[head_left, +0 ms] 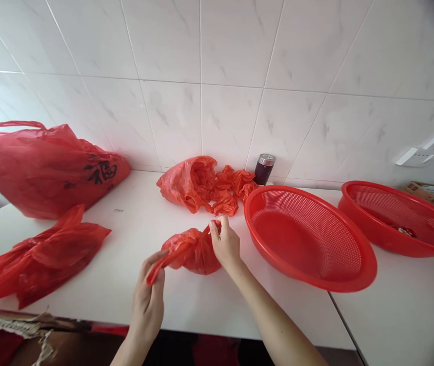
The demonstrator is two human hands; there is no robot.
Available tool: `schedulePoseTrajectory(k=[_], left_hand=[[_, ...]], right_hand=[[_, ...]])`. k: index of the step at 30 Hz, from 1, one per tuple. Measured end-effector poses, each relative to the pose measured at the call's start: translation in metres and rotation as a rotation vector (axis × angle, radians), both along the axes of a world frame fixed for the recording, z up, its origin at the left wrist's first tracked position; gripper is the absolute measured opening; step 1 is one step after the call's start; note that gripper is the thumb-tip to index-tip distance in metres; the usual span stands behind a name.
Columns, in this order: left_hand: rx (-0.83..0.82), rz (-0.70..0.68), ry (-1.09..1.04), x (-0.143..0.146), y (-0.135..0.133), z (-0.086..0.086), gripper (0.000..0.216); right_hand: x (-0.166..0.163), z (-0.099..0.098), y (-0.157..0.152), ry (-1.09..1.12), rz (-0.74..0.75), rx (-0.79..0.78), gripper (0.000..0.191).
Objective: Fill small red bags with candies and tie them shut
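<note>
A small tied red plastic bag (192,251) lies on the white counter (201,300) in front of me. My left hand (148,297) is closed on one twisted handle of it, pulled out toward me. My right hand (224,244) pinches the other handle at the bag's far side. What the bag contains is hidden.
A large full red bag (45,168) with a black character sits at the far left, a flatter red bag (37,256) lies near the left front edge. Crumpled red bags (205,185) and a dark jar (264,169) stand by the tiled wall. Two red mesh baskets (308,236) (400,216) occupy the right.
</note>
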State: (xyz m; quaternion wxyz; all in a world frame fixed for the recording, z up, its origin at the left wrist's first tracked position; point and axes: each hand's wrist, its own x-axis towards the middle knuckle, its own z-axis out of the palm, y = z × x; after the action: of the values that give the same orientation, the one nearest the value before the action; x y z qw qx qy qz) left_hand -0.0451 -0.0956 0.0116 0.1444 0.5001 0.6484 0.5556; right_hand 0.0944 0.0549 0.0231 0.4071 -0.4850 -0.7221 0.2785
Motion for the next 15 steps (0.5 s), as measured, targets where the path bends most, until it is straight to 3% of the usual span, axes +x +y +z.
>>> schedulePoseTrajectory(k=[3, 8, 15], left_hand=[[0.000, 0.086, 0.105, -0.001, 0.036, -0.006, 0.034], [-0.149, 0.002, 0.270, -0.004, 0.075, -0.008, 0.027], [-0.320, -0.011, 0.315, -0.019, 0.067, -0.013, 0.024]], right_hand=[[-0.004, -0.005, -0.015, -0.113, -0.007, 0.071, 0.020], [0.001, -0.032, -0.015, -0.193, 0.047, 0.130, 0.011], [0.026, -0.039, 0.013, -0.216, 0.054, 0.149, 0.013]])
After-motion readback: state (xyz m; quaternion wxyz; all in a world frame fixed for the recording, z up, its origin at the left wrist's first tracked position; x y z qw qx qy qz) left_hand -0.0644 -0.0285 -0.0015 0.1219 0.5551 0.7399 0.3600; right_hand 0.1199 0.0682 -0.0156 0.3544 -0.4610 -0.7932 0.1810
